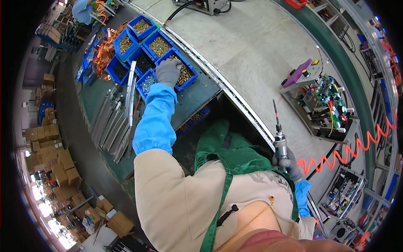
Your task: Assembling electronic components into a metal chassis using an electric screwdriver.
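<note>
Screws are being picked from a blue bin (187, 72) at 11 o'clock by the left hand (168, 71); whether any are pinched cannot be told. The driver (280, 145) is gripped by the right hand (289, 164). No screw is yet driven into the board (325, 105) at 2 o'clock.

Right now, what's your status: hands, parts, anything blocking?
Left hand down in blue bin of brass screws. Right hand gripping pneumatic screwdriver, tip up. Circuit board assembly on bench, untouched. Nothing blocking.

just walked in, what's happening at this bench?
A person in a green apron is working at an assembly bench. The left hand, in a grey glove, reaches into a blue bin of brass-coloured screws, one of a cluster of blue parts bins. The right hand holds a powered screwdriver upright, bit pointing up, with an orange coiled hose trailing from it. An open electronics unit sits on the bench to the right.
</note>
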A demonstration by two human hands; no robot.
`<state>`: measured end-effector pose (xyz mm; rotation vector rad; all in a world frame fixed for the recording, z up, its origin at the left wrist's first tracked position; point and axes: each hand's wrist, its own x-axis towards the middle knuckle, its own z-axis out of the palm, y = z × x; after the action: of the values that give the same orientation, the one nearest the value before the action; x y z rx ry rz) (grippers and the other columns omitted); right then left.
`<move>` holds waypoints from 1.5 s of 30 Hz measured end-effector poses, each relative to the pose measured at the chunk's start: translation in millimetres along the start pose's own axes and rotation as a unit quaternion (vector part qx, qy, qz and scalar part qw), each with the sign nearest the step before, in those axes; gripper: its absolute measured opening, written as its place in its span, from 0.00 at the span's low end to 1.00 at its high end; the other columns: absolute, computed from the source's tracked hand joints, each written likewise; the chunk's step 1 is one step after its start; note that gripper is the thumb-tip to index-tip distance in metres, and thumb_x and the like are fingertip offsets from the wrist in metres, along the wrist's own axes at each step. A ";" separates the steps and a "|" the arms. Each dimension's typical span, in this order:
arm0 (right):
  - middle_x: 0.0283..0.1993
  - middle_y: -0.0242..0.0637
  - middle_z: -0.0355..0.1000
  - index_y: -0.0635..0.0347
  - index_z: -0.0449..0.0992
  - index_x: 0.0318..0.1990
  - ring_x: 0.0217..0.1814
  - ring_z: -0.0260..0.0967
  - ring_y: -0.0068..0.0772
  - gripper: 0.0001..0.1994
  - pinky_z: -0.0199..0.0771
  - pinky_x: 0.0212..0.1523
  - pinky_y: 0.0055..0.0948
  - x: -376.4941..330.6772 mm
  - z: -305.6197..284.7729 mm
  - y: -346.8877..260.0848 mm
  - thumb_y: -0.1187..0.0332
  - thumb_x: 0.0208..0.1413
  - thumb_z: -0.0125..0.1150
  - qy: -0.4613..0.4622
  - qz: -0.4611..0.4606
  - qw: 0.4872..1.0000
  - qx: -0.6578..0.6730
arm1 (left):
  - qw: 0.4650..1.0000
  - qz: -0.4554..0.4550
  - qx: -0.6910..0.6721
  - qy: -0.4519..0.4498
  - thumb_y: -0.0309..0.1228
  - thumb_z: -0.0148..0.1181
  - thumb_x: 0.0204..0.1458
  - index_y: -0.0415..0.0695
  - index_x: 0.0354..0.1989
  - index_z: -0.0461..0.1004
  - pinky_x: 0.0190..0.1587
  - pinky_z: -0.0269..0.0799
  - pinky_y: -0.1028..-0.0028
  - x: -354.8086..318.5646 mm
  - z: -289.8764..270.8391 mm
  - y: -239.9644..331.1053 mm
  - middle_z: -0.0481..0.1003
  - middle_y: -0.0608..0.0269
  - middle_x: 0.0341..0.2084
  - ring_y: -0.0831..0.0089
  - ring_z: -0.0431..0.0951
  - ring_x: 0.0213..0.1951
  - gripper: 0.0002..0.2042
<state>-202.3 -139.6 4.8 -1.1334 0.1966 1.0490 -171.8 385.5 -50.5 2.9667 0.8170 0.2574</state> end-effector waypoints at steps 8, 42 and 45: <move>0.36 0.40 0.69 0.58 0.45 0.70 0.28 0.69 0.29 0.53 0.72 0.29 0.26 2.6 40.1 -22.3 0.68 0.31 0.69 0.003 -0.023 0.996 -0.085 | 0.932 0.005 -0.298 0.208 0.33 0.53 0.54 0.46 0.35 0.73 0.33 0.72 0.60 -9.9 -12.0 49.9 0.77 0.52 0.27 0.51 0.77 0.29 0.06; 0.57 0.43 0.62 0.54 0.44 0.71 0.51 0.65 0.31 0.50 0.65 0.50 0.26 -48.0 -20.1 42.3 0.67 0.38 0.67 0.140 -0.136 0.977 -0.087 | 0.535 -0.110 -0.698 -0.464 0.31 0.56 0.58 0.38 0.43 0.73 0.25 0.64 0.88 -115.1 54.1 331.1 0.75 0.65 0.29 0.86 0.71 0.25 0.10; 0.63 0.41 0.57 0.54 0.46 0.71 0.59 0.57 0.32 0.51 0.57 0.58 0.26 -40.2 -9.0 28.3 0.65 0.36 0.69 0.122 -0.096 0.982 -0.109 | 0.508 -0.145 -0.719 -0.451 0.30 0.55 0.58 0.40 0.43 0.73 0.24 0.64 0.88 -117.3 40.1 322.7 0.75 0.67 0.28 0.86 0.70 0.24 0.09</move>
<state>-242.3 -169.4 6.9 -1.4508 0.1653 0.7711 -101.6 47.9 -76.2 0.9906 0.4267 -0.4323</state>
